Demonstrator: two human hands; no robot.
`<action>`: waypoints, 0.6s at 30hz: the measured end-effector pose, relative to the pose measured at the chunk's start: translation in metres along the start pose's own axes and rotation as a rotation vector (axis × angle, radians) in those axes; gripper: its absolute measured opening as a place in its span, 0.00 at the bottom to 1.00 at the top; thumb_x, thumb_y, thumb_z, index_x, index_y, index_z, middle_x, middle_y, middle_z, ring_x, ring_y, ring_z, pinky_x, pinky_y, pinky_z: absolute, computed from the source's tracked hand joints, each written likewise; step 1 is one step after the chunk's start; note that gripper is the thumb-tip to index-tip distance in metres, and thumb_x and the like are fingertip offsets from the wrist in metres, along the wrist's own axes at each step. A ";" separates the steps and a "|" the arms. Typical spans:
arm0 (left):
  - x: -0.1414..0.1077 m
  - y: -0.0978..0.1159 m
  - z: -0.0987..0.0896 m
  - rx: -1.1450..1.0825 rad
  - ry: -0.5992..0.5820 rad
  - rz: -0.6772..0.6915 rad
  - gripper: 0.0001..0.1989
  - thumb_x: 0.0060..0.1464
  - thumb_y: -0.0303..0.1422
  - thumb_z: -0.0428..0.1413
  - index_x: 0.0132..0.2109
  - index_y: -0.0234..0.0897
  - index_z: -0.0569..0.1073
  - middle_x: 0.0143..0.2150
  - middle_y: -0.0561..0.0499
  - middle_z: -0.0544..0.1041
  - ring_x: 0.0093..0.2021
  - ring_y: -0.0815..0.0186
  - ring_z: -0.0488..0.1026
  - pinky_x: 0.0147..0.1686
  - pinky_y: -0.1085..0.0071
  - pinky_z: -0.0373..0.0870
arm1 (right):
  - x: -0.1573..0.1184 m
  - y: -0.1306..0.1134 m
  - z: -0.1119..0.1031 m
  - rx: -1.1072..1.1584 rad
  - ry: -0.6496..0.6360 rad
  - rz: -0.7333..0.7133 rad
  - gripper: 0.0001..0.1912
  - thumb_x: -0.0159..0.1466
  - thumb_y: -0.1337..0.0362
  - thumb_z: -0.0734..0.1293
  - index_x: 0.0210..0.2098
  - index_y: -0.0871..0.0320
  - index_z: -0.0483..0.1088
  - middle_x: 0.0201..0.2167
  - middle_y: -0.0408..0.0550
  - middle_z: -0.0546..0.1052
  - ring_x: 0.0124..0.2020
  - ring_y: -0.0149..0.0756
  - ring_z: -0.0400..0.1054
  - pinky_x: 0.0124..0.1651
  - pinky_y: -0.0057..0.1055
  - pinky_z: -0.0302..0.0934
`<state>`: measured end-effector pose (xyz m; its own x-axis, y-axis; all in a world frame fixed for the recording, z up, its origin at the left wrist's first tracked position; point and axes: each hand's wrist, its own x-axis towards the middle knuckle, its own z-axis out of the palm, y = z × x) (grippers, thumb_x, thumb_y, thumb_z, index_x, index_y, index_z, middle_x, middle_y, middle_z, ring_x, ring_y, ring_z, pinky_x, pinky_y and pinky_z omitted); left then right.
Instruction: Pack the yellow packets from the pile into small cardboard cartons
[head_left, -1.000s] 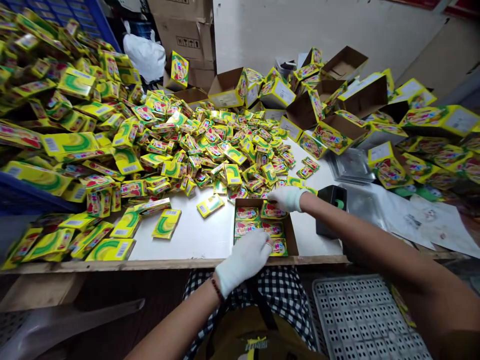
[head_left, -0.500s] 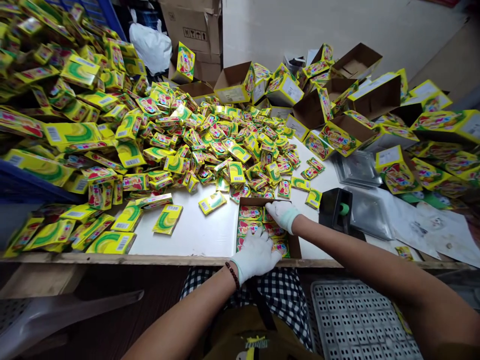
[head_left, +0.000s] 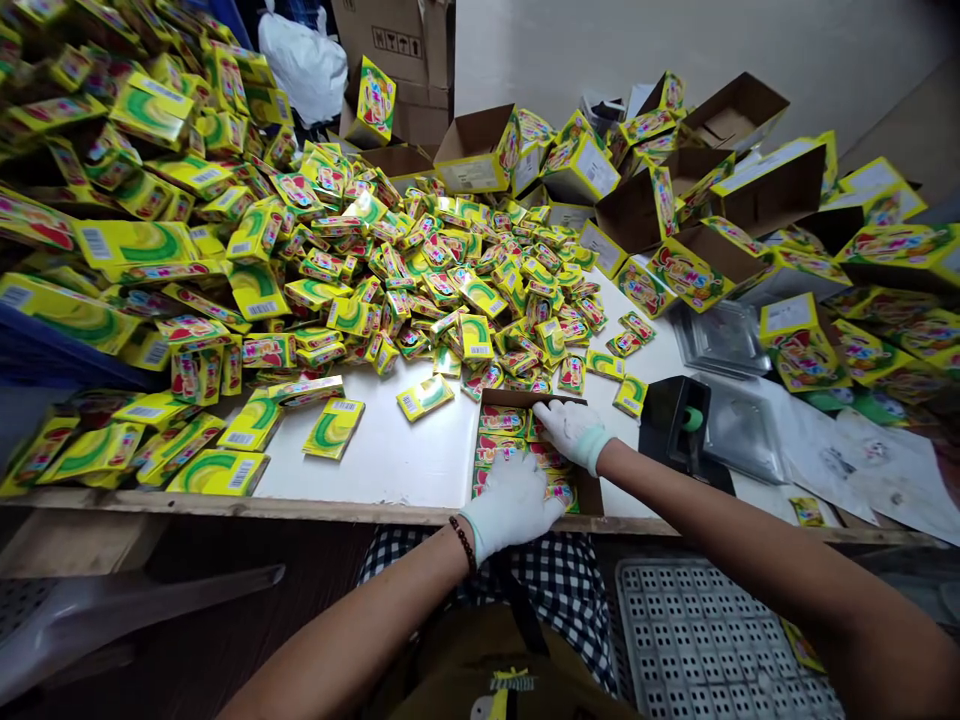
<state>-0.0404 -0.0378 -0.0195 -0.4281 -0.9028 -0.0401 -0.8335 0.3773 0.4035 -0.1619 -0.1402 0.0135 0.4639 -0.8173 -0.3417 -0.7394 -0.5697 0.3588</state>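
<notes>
1. Head view: the left hand point(head_left: 517, 502), white-gloved, lies open and palm down over the near packs in the carton point(head_left: 589, 492), its fingers slightly spread and bent.
2. The left forearm reaches up and rightward from the bottom edge, a beaded bracelet point(head_left: 465, 543) at the wrist.
3. The right hand point(head_left: 574, 433), also gloved, bends its fingers down over the carton's far right packs; whether they grip one, I cannot tell.
4. The right forearm slants in from the lower right.
5. The hands are near each other but apart.
6. The carton sits at the front of the white tabletop point(head_left: 405, 465).
</notes>
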 end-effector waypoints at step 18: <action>0.017 -0.012 0.002 0.058 -0.106 -0.225 0.50 0.46 0.61 0.51 0.64 0.26 0.61 0.63 0.24 0.62 0.63 0.34 0.56 0.53 0.45 0.61 | 0.010 -0.004 -0.007 0.038 -0.014 0.018 0.15 0.68 0.65 0.56 0.46 0.66 0.69 0.43 0.64 0.76 0.44 0.53 0.73 0.40 0.41 0.65</action>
<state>-0.0387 -0.0573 -0.0270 -0.2615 -0.9398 -0.2201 -0.9293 0.1835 0.3205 -0.1512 -0.1466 0.0148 0.4439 -0.8259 -0.3477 -0.7658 -0.5511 0.3314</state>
